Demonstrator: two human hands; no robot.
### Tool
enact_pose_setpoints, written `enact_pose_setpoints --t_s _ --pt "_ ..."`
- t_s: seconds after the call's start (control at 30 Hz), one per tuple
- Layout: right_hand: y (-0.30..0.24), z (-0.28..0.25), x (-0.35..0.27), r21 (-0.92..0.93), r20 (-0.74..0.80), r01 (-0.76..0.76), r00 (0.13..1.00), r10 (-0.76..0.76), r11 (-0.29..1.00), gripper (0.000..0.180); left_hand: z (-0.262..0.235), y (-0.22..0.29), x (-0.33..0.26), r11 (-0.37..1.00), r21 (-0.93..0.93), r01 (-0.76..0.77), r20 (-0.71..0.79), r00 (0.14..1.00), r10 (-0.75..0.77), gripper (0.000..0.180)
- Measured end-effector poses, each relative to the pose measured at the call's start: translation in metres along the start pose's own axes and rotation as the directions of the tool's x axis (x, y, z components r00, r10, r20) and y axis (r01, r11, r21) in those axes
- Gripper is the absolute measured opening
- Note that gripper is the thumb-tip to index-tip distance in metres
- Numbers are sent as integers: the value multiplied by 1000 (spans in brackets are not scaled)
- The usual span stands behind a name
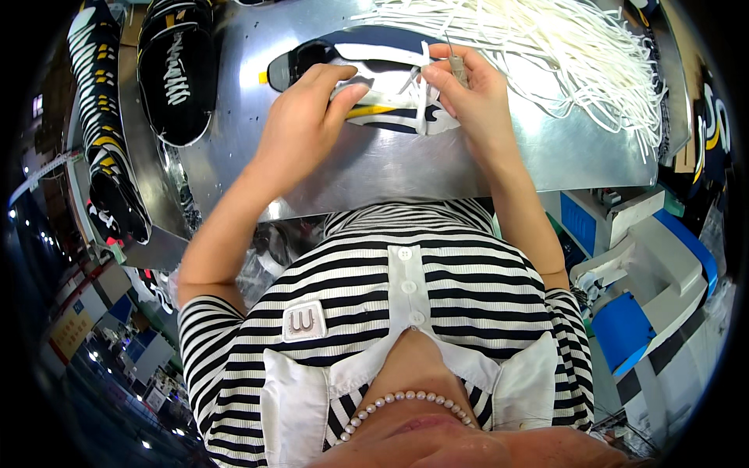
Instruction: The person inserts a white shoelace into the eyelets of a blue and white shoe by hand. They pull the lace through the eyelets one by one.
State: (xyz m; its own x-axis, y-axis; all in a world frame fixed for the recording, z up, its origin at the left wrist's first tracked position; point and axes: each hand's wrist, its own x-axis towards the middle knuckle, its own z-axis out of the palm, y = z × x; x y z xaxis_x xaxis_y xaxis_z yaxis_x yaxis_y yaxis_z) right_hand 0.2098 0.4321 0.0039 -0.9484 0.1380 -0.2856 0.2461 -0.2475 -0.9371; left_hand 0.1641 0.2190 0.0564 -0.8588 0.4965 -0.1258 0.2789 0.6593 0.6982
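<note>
A navy, white and yellow shoe [390, 53] lies on its side across the metal tabletop, its dark opening to the left. My left hand [300, 121] curls over the shoe by its opening and grips it there, thumb and forefinger on either side of the white tongue. White shoelace [422, 117] runs across the lacing area. In my right hand [482, 93], the thumb and forefinger pinch the lace near the toe end. That same hand also holds a thin-shafted awl [458, 70] with a tan handle, its shaft pointing away from me. Where the shaft ends is hard to make out.
A big heap of loose white laces [577, 62] spreads over the metal table [374, 171] at the far right. A black shoe [178, 82] stands left of the table, beside a long row of nested shoes [100, 117]. A blue and grey machine [647, 273] sits below right.
</note>
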Motion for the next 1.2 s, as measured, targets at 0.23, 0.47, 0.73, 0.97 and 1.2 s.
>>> enact_pose_setpoints --t_s 0.23,0.47,0.73,0.97,1.2 --pt "16 2 4 -332 -30 108 992 -125 937 43 28 -1 40 633 -437 640 498 758 -422 52" --pt "3 2 -8 -582 132 229 973 -188 780 44 46 5 14 731 -569 377 151 921 -358 24" --pt "-7 -9 -30 -573 183 349 937 -299 741 20 50 3 3 762 -583 282 43 947 -318 23" --pt "-19 -14 -20 -671 314 433 901 -298 602 15 53 5 2 769 -607 200 18 971 -238 20" --pt "-15 2 2 -742 388 436 899 -204 510 25 63 13 -7 739 -660 137 43 989 -145 22"
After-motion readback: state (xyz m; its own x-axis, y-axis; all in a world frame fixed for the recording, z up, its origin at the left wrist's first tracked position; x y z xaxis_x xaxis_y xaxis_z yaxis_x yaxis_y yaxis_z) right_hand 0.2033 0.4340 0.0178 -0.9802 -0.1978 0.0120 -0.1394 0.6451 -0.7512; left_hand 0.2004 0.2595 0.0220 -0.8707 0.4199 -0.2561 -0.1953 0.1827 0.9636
